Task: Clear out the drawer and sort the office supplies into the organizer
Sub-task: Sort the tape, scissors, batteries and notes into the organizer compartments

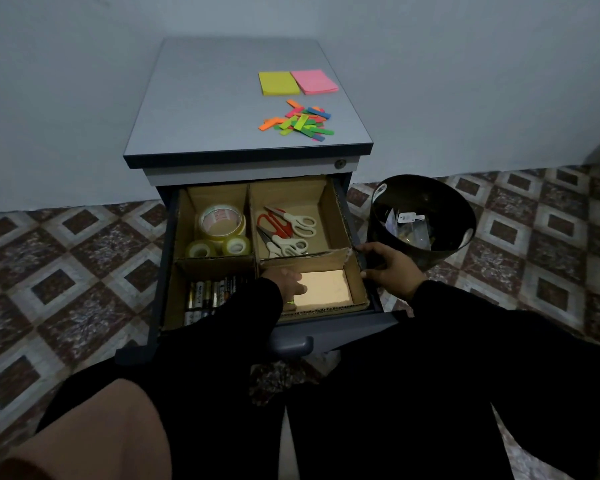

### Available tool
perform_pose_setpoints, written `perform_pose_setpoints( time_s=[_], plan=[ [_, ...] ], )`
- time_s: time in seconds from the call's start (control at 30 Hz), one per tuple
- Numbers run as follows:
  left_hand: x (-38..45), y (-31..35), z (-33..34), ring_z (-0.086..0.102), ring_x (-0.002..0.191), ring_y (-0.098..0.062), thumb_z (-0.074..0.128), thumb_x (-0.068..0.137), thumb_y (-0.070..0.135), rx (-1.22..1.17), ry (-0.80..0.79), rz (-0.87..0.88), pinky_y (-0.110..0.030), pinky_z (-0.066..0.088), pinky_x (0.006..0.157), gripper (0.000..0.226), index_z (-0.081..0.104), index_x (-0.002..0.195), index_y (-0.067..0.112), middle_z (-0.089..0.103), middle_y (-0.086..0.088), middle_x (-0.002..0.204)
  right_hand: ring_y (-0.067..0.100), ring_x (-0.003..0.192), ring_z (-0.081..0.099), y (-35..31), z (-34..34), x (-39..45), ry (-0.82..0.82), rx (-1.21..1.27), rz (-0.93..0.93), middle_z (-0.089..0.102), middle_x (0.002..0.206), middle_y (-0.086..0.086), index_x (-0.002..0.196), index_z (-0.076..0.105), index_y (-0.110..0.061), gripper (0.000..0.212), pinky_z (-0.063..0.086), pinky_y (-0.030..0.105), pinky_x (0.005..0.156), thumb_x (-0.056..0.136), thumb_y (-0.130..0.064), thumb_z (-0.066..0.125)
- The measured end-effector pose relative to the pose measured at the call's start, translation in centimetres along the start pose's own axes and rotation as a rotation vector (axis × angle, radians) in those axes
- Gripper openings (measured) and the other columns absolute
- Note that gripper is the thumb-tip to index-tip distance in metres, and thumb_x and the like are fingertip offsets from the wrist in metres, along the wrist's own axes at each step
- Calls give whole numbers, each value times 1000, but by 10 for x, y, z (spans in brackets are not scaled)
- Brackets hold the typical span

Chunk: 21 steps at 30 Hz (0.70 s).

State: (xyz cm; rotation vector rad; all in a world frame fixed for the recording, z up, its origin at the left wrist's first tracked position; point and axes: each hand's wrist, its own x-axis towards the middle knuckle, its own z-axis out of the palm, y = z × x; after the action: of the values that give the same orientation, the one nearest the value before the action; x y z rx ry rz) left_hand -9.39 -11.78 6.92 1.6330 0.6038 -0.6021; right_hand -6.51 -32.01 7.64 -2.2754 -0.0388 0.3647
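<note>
Four cardboard compartments divided the organizer (pixel 340 308) that sat inside the open drawer (pixel 293 342) of a small grey cabinet (pixel 201 109), and we looked down on it from the head camera in a dim room. Our left hand (pixel 290 284) reached into the near right compartment, fingers laid fairly flat on its pale floor; a speck of green showed beneath it, too small to tell what it was. Our right hand (pixel 383 263) gripped the right side wall of the drawer, fingers curled over its edge. Tape rolls (pixel 220 230) filled the far left compartment, scissors (pixel 286 230) with red and white handles lay in the far right one, and batteries (pixel 207 296) lay in the near left one, partly hidden by our dark sleeve. On the cabinet's top, a yellow sticky pad (pixel 278 83) touched a pink sticky pad (pixel 315 82), with a loose heap of coloured page flags (pixel 300 122) just in front of them. A black bin (pixel 421 220) holding scraps stood on the floor just right of the drawer. Patterned diamond tiles (pixel 66 271) covered the floor, and a plain pale wall (pixel 66 81) rose behind the cabinet.
</note>
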Motion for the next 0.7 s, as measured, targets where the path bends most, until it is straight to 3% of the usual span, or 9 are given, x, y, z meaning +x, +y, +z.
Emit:
perform_pose_setpoints(
  time_s=[0.17, 0.23, 0.3, 0.33, 0.4, 0.5, 0.6, 0.7],
  plan=[
    [-9, 25, -11, 51, 119, -34, 53, 94, 7, 64, -78, 33, -36, 46, 85, 32, 52, 125, -2, 52, -16, 120, 25, 109, 56, -12, -7, 11, 135, -43, 29, 61, 115, 9, 120, 55, -10, 34, 45, 34, 95, 87, -9, 60],
    [-8, 41, -17, 60, 100, -30, 54, 94, 10, 68, -77, 102, -34, 50, 78, 20, 56, 113, 3, 55, -12, 106, 24, 108, 56, -28, -14, 18, 196, -53, -21, 61, 114, 10, 120, 55, -8, 30, 43, 32, 93, 89, -7, 56],
    [-5, 64, -22, 60, 72, -20, 55, 93, 10, 71, -49, 187, -31, 54, 66, 4, 53, 89, 9, 57, -9, 87, 18, 104, 55, -46, -24, 28, 246, -55, -76, 60, 107, 4, 117, 56, -8, 28, 41, 27, 89, 90, -7, 55],
    [-3, 78, -26, 56, 64, -17, 54, 93, 9, 66, -26, 240, -29, 54, 59, 12, 50, 82, 11, 55, -8, 80, 15, 100, 54, -57, -30, 35, 271, -44, -100, 58, 103, 0, 117, 56, -9, 27, 41, 25, 87, 90, -7, 55],
    [-2, 109, -34, 54, 60, -15, 53, 94, 8, 63, 22, 340, -25, 53, 51, 17, 49, 78, 12, 53, -7, 74, 18, 93, 56, -75, -41, 53, 303, 10, -141, 60, 100, 0, 115, 58, -11, 27, 45, 29, 82, 88, -6, 57],
    [4, 155, -47, 56, 60, -14, 57, 92, 12, 72, 112, 460, -27, 52, 57, 17, 53, 75, 15, 57, -8, 76, 24, 83, 58, -100, -59, 82, 339, 58, -191, 62, 100, 6, 111, 59, -12, 25, 47, 29, 72, 87, -5, 57],
    [18, 198, -65, 55, 58, -15, 58, 91, 12, 112, 171, 517, -25, 51, 53, 19, 53, 73, 14, 55, -6, 71, 20, 82, 55, -127, -74, 111, 373, 35, -240, 61, 96, 4, 111, 60, -10, 24, 49, 32, 77, 87, -7, 57],
    [38, 238, -83, 55, 61, -17, 58, 90, 10, 131, 184, 559, -31, 52, 64, 19, 54, 73, 13, 55, -6, 71, 21, 81, 54, -148, -86, 144, 376, 39, -266, 60, 96, 2, 109, 61, -10, 24, 48, 35, 77, 86, -6, 56]
  ],
)
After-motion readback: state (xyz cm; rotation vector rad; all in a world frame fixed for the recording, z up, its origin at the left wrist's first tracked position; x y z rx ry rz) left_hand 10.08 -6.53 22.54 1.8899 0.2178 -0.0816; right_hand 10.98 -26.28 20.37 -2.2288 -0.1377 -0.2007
